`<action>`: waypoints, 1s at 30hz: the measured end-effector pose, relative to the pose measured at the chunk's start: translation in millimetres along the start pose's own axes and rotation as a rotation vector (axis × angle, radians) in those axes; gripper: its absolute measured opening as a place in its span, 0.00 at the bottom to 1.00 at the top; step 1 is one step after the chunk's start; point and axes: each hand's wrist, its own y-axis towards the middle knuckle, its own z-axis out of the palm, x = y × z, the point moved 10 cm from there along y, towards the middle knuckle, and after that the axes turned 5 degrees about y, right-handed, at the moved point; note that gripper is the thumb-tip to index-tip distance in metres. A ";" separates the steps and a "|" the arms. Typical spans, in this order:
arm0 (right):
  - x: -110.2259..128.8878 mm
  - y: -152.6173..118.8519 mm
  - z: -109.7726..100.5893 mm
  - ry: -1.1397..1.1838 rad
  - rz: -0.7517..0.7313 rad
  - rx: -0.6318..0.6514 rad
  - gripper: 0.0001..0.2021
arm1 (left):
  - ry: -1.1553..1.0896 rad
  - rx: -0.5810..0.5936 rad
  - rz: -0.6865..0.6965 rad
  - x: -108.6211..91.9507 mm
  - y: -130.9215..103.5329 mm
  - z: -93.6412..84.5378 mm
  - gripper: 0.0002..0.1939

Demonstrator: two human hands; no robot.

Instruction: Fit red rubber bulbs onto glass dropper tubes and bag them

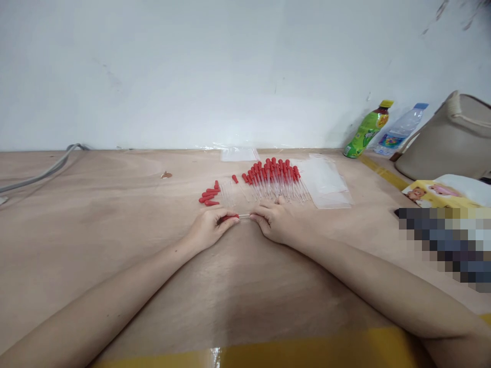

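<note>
Between both hands (207,227) (283,222), a dropper (238,216) shows; bottle labels (369,128) (390,141) blur.

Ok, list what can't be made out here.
All in the head view:
Clear tube: right end, covered by the right hand.
Red bulb: partly covered by the left hand.
Red-capped tubes: exact count, overlapping one another.
Beige container: right side, cut off by the picture edge.
Dark object: pixelated.

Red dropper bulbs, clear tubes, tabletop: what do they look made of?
Red dropper bulbs: probably rubber or soft plastic, fairly matte; opaque, little shine.
Clear tubes: glass or clear plastic, smooth; see-through with pale highlights, which fit both.
Tabletop: likely wood or wood-look board, satin; grain-like streaks, soft sheen.
</note>
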 end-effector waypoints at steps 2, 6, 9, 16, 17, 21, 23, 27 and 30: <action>4.0 0.3 -1.7 0.031 -0.034 0.000 0.10 | 0.058 -0.034 0.054 -5.0 -0.6 -4.7 0.09; 5.6 2.7 -11.9 0.141 -0.020 0.016 0.07 | 0.063 -0.109 0.104 -8.2 -1.1 -15.5 0.10; 4.6 2.7 -15.6 0.129 0.004 0.024 0.05 | 0.052 -0.095 0.072 -2.5 -0.4 -14.9 0.10; 2.4 1.3 -3.7 0.175 -0.098 -0.048 0.08 | -0.047 -0.026 0.013 6.8 -1.5 -4.3 0.10; 2.5 1.5 -1.4 0.160 -0.111 -0.046 0.08 | -0.052 -0.023 0.011 6.7 -1.6 -4.0 0.09; 4.6 2.6 3.9 0.102 -0.130 -0.020 0.10 | -0.048 0.003 0.019 2.4 -1.6 -3.6 0.09; 6.8 3.1 4.9 0.084 -0.134 -0.007 0.11 | -0.042 0.027 0.033 -0.8 -1.7 -2.5 0.09; 11.0 3.7 5.9 0.067 -0.137 0.012 0.12 | -0.030 0.046 0.053 -4.1 -2.0 -1.3 0.09; 10.6 3.8 6.9 0.084 -0.106 0.028 0.13 | -0.027 0.054 0.076 -6.6 -2.3 -0.3 0.08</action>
